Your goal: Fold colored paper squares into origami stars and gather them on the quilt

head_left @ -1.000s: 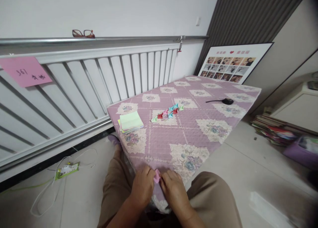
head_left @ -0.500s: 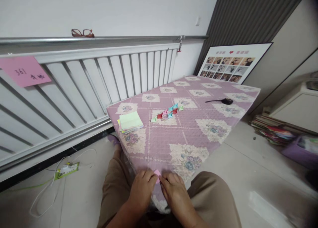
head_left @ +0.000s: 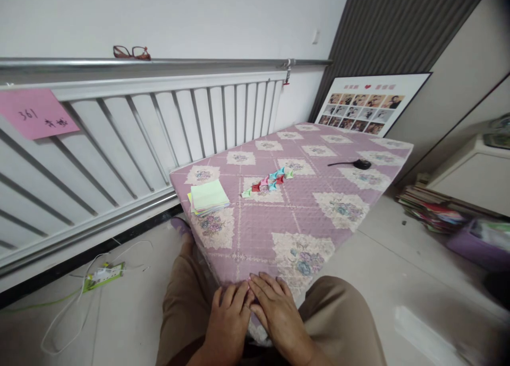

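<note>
At the near corner of the table, my left hand [head_left: 230,314] and my right hand [head_left: 278,313] meet over a small piece of pink paper [head_left: 248,284]. Their fingers cover nearly all of it, and only a sliver shows. My left fingers are bent and pressed onto the paper. The right fingers lie close together across it, touching the left fingertips. Farther up the cloth is a cluster of small folded paper pieces [head_left: 264,181] in blue, red, pink and light green. A stack of square paper sheets [head_left: 209,195], pale green on top, lies at the left edge.
A purple floral cloth [head_left: 255,222] covers the table. A black object with a thin handle [head_left: 360,164] lies toward the right. Behind stands a white radiator [head_left: 159,132], with glasses [head_left: 132,52] on the pipe above. A power strip [head_left: 104,274] with cables is on the floor.
My right hand has shifted up and forward over the pink paper, its fingers straighter. The paper showed between the hands before and is now almost hidden.
</note>
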The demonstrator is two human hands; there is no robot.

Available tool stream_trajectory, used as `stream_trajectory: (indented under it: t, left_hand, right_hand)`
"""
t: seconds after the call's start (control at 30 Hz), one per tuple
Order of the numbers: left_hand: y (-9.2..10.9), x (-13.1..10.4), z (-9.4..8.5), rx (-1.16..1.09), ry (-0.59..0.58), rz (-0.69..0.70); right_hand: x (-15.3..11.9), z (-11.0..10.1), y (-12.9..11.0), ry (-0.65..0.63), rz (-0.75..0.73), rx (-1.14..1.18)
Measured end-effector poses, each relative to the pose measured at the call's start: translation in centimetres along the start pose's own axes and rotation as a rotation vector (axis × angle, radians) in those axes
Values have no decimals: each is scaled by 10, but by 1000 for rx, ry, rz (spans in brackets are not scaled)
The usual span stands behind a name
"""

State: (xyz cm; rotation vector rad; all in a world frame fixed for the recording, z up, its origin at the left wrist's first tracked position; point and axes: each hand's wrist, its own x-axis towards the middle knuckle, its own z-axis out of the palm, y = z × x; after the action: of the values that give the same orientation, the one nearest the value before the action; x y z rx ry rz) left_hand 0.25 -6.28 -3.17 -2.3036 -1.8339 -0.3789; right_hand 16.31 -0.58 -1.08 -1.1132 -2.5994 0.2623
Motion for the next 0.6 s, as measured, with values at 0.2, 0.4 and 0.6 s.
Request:
stream_trajectory:
  t: [0.2,0.4,0.6]
  left_hand:
    - [0,-4,5,25,108,-12]
    - [-2,-4,0,50,85,9]
    - [-5,-2,-10,-27,-89,9]
  right_hand:
    - [7,-11,1,-148,125,27]
    - [10,-12,8,-80,187,117]
    - [9,-12,5,-20,201,217]
